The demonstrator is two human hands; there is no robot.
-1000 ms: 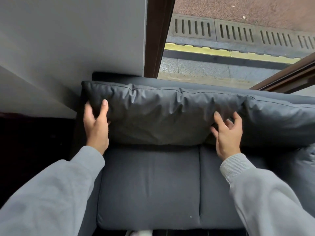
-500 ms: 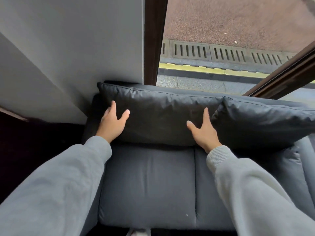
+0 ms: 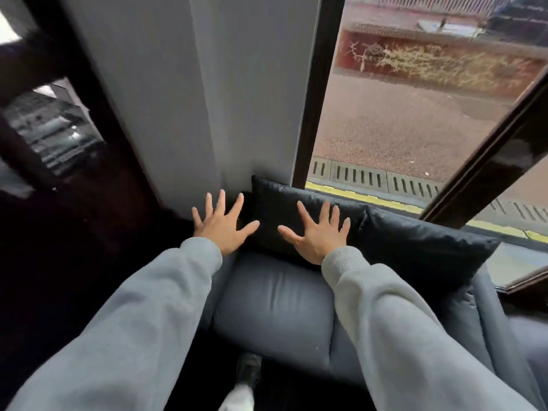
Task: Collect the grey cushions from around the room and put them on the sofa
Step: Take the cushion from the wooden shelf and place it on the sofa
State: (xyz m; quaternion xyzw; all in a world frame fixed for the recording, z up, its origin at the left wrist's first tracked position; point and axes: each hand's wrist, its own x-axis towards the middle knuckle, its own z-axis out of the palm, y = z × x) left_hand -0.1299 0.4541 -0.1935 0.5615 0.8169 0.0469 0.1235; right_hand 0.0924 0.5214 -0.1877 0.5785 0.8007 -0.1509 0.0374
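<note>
Two dark grey cushions lean upright against the back of the grey sofa [image 3: 275, 304]. The left cushion [image 3: 275, 206] stands in the corner by the wall, and the right cushion [image 3: 421, 250] overlaps its right end. My left hand [image 3: 222, 223] is spread flat with straight fingers at the left cushion's left edge, over the sofa's corner. My right hand [image 3: 320, 232] is spread flat in front of the left cushion's face. Whether the palms touch the fabric cannot be told. Neither hand holds anything.
A grey wall [image 3: 207, 99] rises behind the sofa's left end. A large window with a dark frame [image 3: 314, 90] stands behind the cushions. Dark furniture [image 3: 59, 203] fills the left side. My shoe [image 3: 247, 369] shows on the floor below the seat.
The view has pulled back and up from the sofa. Both hands went from pressing and adjusting the left cushion to spread, straight fingers, the left hand shifting off toward its left edge.
</note>
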